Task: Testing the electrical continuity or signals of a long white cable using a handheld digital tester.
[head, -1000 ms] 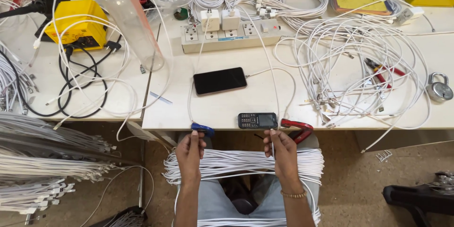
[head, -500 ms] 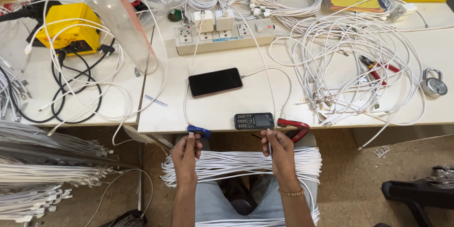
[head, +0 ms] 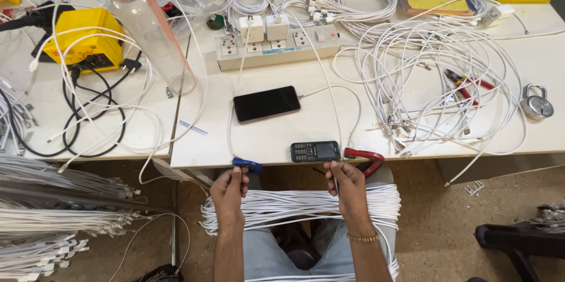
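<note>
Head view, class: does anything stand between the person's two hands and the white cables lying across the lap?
Nothing visible does. The left hand and right hand are right above the white cable bundle, each pinching something small.

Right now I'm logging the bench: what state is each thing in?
Smartphone: screen dark, cable plugged in.
Keypad phone: face up at the table edge.
Padlock: shackle closed.
Bottle: capped, looks empty.
Left hand: pinching a white cable.
Right hand: pinching a cable end.

A cable workshop: white cable coils (head: 435, 76), power strip (head: 276, 47) and pliers (head: 465, 85) crowd the table (head: 276, 141).
</note>
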